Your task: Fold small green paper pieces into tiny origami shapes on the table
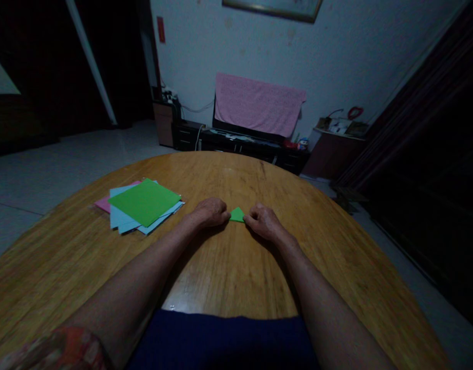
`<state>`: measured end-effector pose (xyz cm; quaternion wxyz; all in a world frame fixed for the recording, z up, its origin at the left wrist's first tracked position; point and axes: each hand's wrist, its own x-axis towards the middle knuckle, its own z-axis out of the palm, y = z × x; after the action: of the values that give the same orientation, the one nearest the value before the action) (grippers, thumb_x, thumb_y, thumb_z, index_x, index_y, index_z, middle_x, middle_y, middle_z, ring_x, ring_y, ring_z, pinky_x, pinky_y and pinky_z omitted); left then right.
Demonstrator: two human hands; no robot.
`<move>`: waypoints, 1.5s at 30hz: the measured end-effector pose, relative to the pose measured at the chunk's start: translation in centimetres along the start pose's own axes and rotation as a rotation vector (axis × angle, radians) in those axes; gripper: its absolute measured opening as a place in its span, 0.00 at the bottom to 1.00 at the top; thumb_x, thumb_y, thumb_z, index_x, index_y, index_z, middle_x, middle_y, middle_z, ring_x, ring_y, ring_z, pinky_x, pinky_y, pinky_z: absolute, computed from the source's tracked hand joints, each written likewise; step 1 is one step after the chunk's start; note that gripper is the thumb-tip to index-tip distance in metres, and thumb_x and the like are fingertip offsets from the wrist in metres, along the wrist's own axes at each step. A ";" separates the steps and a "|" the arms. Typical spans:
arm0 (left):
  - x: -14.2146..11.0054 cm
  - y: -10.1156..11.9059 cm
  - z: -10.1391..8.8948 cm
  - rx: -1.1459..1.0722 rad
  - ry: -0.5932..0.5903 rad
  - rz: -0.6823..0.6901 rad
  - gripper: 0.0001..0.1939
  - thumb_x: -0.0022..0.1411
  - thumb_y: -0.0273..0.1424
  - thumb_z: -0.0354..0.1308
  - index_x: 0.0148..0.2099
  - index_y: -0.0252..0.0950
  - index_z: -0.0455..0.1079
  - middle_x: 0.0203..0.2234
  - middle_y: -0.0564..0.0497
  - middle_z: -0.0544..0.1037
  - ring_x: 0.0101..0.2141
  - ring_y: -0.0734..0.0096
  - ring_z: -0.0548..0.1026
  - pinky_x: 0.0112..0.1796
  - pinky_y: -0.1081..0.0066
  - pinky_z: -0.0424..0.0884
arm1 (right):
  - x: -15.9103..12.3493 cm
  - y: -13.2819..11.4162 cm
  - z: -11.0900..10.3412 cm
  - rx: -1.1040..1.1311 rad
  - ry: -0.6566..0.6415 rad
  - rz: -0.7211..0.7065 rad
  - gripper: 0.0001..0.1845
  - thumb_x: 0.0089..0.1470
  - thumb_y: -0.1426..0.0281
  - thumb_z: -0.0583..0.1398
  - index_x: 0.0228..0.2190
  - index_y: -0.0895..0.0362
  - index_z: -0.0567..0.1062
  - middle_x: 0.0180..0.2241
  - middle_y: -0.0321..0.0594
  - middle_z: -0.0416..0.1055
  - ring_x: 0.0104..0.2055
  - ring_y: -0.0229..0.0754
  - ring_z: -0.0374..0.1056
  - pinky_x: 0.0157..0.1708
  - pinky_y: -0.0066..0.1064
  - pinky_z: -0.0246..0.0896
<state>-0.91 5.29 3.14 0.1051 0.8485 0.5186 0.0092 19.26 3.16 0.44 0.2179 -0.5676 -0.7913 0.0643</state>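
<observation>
Both left hand and right hand pinch the green folded paper by its corners, well inside the desk's far edge.

Round brown wooden surface across lower frame. Left of centre: loosely fanned light-blue paper sheets, square green paper sheet on top, pink paper showing at left. Near centre: small green paper triangle.

At the centre, the small folded paper is bright green, like the top sheet at left, which lies over light blue sheets and a pink one. The table is orange-brown with darker wood grain. Upper centre, the cloth is pink; at bottom centre, the fabric is navy blue.
</observation>
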 end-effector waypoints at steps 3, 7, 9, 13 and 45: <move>0.0 0.0 0.1 -0.012 0.008 -0.004 0.22 0.62 0.41 0.45 0.40 0.34 0.77 0.36 0.39 0.80 0.37 0.57 0.76 0.35 0.65 0.68 | 0.0 -0.3 -0.1 -0.009 -0.006 0.039 0.15 0.52 0.70 0.58 0.16 0.58 0.67 0.22 0.37 0.64 0.25 0.35 0.58 0.25 0.28 0.48; 0.1 0.1 0.1 -0.031 0.016 -0.021 0.21 0.62 0.41 0.46 0.39 0.35 0.77 0.35 0.39 0.80 0.37 0.56 0.76 0.36 0.64 0.67 | 0.2 -0.5 -0.2 -0.028 -0.027 0.058 0.15 0.51 0.70 0.58 0.16 0.58 0.68 0.20 0.37 0.63 0.24 0.34 0.56 0.25 0.28 0.46; 0.1 0.0 0.1 -0.043 0.025 -0.016 0.20 0.62 0.41 0.47 0.38 0.35 0.77 0.34 0.40 0.79 0.35 0.58 0.75 0.36 0.65 0.66 | 0.2 -0.5 -0.2 -0.040 -0.029 0.062 0.15 0.51 0.70 0.58 0.15 0.59 0.68 0.20 0.37 0.63 0.23 0.34 0.56 0.24 0.29 0.45; 0.1 -1.0 0.0 -0.159 0.012 0.017 0.19 0.61 0.41 0.48 0.34 0.34 0.76 0.29 0.44 0.78 0.30 0.64 0.73 0.32 0.68 0.64 | 0.3 -0.6 -0.3 -0.050 -0.040 0.077 0.15 0.51 0.70 0.58 0.15 0.59 0.68 0.20 0.37 0.63 0.23 0.35 0.56 0.24 0.29 0.45; -0.1 -0.7 0.0 -0.165 -0.017 -0.057 0.16 0.56 0.35 0.50 0.36 0.34 0.78 0.30 0.43 0.79 0.31 0.64 0.74 0.31 0.69 0.63 | 0.4 -0.5 -0.2 -0.030 -0.052 0.080 0.13 0.51 0.70 0.59 0.18 0.60 0.72 0.22 0.39 0.67 0.25 0.35 0.59 0.24 0.27 0.47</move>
<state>-1.52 5.55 3.04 0.1792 0.8218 0.5392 0.0418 18.82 3.33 0.87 0.1861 -0.6000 -0.7743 0.0759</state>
